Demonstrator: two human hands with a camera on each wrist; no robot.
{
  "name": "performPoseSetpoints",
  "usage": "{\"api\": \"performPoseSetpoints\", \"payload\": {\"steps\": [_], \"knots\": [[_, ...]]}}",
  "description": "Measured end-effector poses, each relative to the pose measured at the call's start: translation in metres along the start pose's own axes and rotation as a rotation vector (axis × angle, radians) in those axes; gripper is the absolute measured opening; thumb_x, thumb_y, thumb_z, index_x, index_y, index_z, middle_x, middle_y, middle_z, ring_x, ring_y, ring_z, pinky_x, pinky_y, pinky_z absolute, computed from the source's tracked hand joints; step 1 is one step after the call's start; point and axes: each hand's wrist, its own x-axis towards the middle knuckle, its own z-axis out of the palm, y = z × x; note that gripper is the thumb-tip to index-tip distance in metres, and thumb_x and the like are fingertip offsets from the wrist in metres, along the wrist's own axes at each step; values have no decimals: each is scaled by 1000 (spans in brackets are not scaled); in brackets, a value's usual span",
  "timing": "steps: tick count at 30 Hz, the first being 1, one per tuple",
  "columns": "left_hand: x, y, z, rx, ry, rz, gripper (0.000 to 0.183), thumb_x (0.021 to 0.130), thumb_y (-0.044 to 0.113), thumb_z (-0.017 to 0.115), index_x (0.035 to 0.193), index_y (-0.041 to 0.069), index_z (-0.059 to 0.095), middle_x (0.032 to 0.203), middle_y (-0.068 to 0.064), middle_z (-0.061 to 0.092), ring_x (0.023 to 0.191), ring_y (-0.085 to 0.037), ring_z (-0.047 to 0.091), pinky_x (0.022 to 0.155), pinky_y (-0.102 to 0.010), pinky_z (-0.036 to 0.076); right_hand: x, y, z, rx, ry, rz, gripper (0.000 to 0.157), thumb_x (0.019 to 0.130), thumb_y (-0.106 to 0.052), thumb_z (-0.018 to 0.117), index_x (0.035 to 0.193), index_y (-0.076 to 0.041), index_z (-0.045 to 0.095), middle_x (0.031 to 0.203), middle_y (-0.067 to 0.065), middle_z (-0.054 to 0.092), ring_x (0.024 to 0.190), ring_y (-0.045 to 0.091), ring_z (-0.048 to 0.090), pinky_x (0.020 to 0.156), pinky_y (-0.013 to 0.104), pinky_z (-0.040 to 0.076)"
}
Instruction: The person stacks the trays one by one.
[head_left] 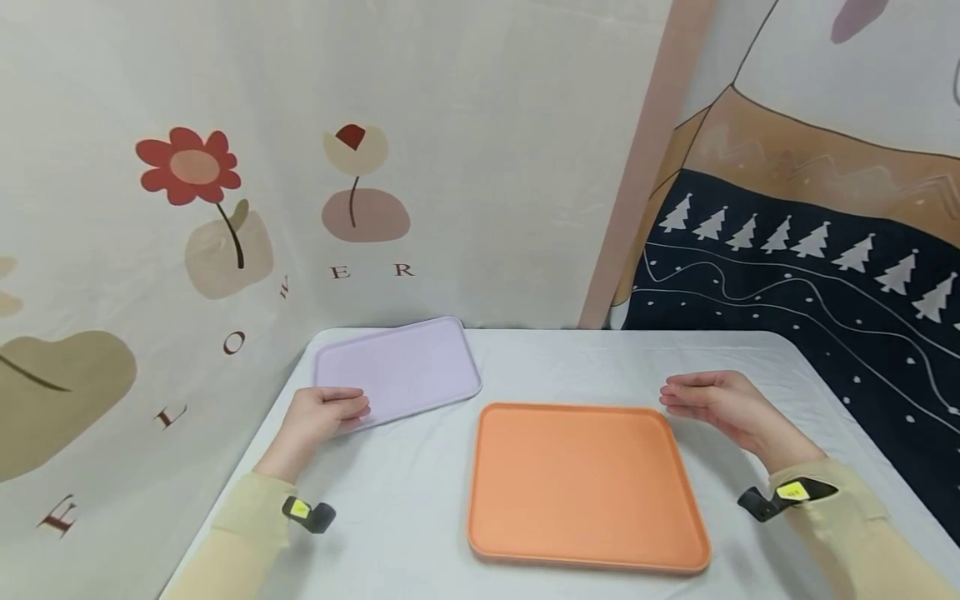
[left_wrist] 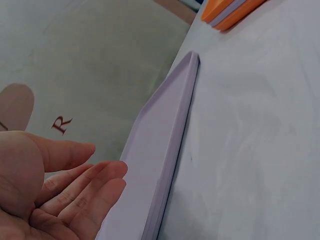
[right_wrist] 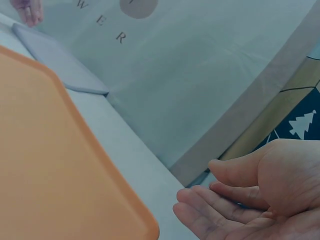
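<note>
A light purple tray (head_left: pixel 397 367) lies at the back left of the table, set at an angle. My left hand (head_left: pixel 327 412) is over its near left corner, fingers loosely extended and holding nothing; the left wrist view shows the fingertips (left_wrist: pixel 116 170) beside the tray's rim. An orange tray (head_left: pixel 585 487) lies in front, right of the middle. In the left wrist view its edge shows a purple layer (left_wrist: pixel 227 14) between orange ones. My right hand (head_left: pixel 716 406) hovers just past the orange tray's far right corner, palm inward, thumb apart from the relaxed fingers, nothing in it.
A white cloth covers the table (head_left: pixel 397 500). Behind and to the left hangs a pale curtain (head_left: pixel 487 167) with printed flowers and letters. On the right, a dark cloth (head_left: pixel 765 275) with white trees hangs close to the table's edge. Both wrists carry small black cameras (head_left: pixel 318 517).
</note>
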Motion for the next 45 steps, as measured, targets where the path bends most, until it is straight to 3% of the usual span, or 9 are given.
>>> {"api": "performPoseSetpoints", "payload": {"steps": [12, 22, 28, 37, 45], "knots": [[6, -14, -38, 28, 60, -8, 50, 100, 13, 76, 136, -17, 59, 110, -16, 78, 92, -11, 77, 85, -26, 63, 29, -20, 24, 68, -47, -16, 61, 104, -4, 67, 149, 22, 37, 127, 19, 70, 107, 18, 73, 106, 48, 54], [5, -24, -62, -63, 98, -60, 56, 99, 8, 76, 140, -20, 52, 105, -9, 77, 90, -8, 76, 88, -29, 63, 58, -33, 55, 56, -75, -10, 55, 103, -5, 68, 147, 19, 45, 128, 21, 70, 119, 32, 70, 106, 46, 54], [6, -31, -70, -93, 151, -103, 58, 97, 4, 77, 142, -21, 51, 101, -4, 74, 86, -4, 74, 84, -27, 63, 72, -31, 72, 97, -111, -17, 52, 104, -2, 66, 145, 21, 44, 125, 21, 71, 111, 27, 73, 102, 42, 57], [9, -38, -78, -102, 190, -169, 58, 97, 4, 76, 143, -20, 50, 101, -6, 73, 84, -6, 74, 83, -27, 64, 91, -25, 99, 111, -139, 20, 55, 106, -6, 65, 149, 20, 42, 144, 36, 55, 111, 25, 73, 103, 42, 57], [13, -41, -81, -71, 170, -203, 61, 100, 10, 75, 144, -21, 47, 105, -11, 76, 85, -7, 74, 82, -26, 64, 104, -23, 127, 110, -141, 38, 49, 102, -2, 68, 144, 16, 52, 137, 30, 63, 116, 32, 71, 111, 50, 51]]}}
